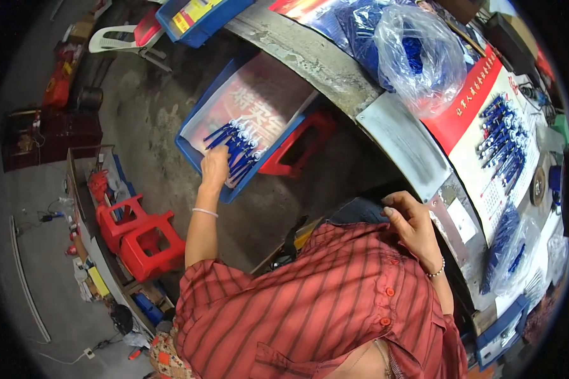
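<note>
From here: left hand (215,165) inside bin (188,149), nearer, at tools' (237,151) handle ends, hold unclear; heads point away. Right hand (411,221) outside, half-open, empty.

Left grip (215,167) at blue-handled tools (241,144) in a blue bin (207,95), right grip (411,222) near the bench (310,52)

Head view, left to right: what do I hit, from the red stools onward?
Lower red stool → left hand at blue-handled items in the blue crate → red stool beside the crate → right hand → blue-handled items on the table.
</note>
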Tool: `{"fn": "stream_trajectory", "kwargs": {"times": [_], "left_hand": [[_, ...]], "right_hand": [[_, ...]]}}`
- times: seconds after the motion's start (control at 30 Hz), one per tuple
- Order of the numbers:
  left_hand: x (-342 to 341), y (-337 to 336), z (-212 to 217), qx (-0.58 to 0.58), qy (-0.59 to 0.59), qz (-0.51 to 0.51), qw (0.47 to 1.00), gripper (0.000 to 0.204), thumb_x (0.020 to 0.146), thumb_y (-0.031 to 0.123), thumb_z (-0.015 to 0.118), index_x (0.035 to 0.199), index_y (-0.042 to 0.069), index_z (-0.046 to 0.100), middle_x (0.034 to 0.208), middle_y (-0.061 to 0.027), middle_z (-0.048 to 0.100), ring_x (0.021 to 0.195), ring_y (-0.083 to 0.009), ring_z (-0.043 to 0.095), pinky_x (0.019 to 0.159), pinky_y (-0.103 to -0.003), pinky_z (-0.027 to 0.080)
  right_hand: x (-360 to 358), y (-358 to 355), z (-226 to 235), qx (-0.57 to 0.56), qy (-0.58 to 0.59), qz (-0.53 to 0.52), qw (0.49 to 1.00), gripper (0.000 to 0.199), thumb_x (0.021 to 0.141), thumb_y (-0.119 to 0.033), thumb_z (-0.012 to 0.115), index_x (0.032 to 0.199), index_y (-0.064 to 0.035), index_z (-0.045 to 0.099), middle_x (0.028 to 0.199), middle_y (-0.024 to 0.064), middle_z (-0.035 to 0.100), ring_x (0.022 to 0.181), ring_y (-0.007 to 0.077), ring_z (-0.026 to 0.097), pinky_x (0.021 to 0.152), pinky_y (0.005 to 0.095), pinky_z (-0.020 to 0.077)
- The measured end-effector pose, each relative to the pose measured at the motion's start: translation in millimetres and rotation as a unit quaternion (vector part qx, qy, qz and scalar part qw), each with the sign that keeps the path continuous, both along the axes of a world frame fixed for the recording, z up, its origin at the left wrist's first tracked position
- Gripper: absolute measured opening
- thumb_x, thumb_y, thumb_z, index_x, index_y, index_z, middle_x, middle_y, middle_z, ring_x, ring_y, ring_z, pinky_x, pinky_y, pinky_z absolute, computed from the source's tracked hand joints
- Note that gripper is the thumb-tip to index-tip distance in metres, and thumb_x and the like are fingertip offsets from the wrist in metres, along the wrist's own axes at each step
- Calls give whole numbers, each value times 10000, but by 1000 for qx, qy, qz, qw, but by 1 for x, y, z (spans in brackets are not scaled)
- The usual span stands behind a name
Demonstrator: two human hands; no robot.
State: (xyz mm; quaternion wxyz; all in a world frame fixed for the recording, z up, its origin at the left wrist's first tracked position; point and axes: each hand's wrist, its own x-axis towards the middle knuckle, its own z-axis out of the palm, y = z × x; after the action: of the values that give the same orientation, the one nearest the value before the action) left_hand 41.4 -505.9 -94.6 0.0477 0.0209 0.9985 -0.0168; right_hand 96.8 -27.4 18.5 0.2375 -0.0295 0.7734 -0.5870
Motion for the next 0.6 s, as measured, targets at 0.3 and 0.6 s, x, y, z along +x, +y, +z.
{"fn": "stream_trajectory", "kwargs": {"times": [0.3, 0.6], "left_hand": [[7, -22, -30, 2, 12, -8, 1000, 283, 802, 97, 611, 1075, 27, 578, 980, -200, 623, 886, -381, 594, 773, -447, 470], [-17, 236, 109, 319, 12, -184, 930, 226, 832, 18, 562, 1054, 0, 602, 995, -178, 627, 887, -323, 609, 780, -357, 478]], "right_hand": [[-2, 34, 17, 61, 133, 15, 989, 184, 858, -127, 591, 986, 4, 582, 894, 175, 628, 813, 313, 620, 718, 341, 487], [37, 149, 28, 254, 185, -285, 906, 152, 836, -72, 614, 960, 12, 592, 837, 108, 598, 739, 191, 585, 666, 283, 462]]}}
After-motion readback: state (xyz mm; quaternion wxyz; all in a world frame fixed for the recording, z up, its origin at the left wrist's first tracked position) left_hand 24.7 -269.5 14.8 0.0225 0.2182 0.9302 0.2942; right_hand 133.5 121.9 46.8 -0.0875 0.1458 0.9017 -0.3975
